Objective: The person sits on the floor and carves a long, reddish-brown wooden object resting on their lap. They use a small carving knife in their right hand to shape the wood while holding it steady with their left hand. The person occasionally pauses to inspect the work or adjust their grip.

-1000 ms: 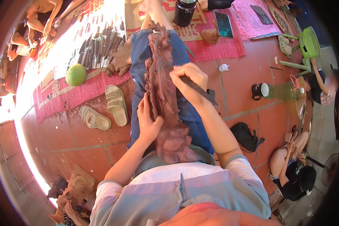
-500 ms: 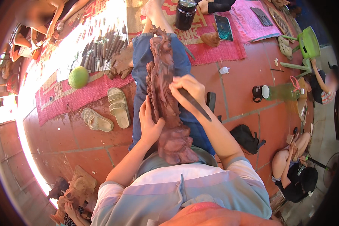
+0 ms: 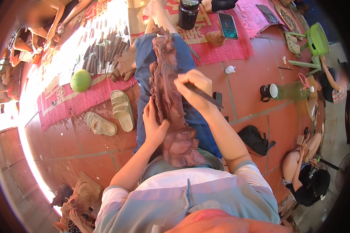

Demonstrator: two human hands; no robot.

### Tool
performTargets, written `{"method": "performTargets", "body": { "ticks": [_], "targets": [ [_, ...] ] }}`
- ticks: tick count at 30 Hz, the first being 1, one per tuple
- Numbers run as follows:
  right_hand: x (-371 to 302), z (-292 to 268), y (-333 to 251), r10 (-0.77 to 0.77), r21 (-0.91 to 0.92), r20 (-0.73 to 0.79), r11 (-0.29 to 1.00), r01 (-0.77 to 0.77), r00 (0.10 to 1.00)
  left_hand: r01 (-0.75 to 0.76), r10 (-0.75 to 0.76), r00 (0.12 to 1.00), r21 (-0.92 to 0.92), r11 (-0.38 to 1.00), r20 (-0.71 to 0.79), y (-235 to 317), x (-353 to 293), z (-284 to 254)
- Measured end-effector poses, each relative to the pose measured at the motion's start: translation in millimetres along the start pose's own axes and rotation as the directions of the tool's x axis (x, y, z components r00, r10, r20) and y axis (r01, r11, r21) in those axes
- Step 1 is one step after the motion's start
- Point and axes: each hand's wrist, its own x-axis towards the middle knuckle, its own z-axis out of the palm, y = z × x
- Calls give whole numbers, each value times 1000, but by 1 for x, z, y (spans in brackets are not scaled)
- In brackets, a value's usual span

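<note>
A reddish-brown wood carving with draped folds, a spiky top and a rock-like base lies lengthwise along my lap, its base against my belly. My left hand grips its left side low down, thumb across the front and fingers along the edge. In a pinch, my right hand holds a slim dark carving tool at the carving's right middle. The tool's back end sticks out over my forearm; its working tip is hidden by the fingers. Blue trousers cover my legs under the carving.
Many carving tools lie on a mat at left, near a green round fruit and sandals. A black flask, phone, mug, green bottle and black bag stand or lie around. Other people sit nearby.
My right hand has shifted slightly up, and the tool's back end has swung up and to the right, lying flatter. My left hand keeps its place on the carving.
</note>
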Motion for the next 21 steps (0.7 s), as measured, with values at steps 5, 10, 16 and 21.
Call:
{"method": "performTargets", "body": {
  "ticks": [5, 10, 16, 21],
  "targets": [
    [-18, 1, 11, -160, -110, -5, 981, 158, 987, -7, 7, 1000, 24, 1000, 8, 0, 0, 0],
    [-6, -6, -3, -35, -11, 79, 999, 36, 996, -9, 9, 1000, 23, 1000, 6, 0, -2, 1],
    [-20, -2, 3, -158, -103, 20, 982, 159, 987, -17, 17, 1000, 28, 999, 4, 0, -1, 2],
    [-3, -4, -1, -41, -25, 49, 999, 43, 998, -19, 19, 1000, 19, 1000, 0, 1, -2, 2]
  ]
}}
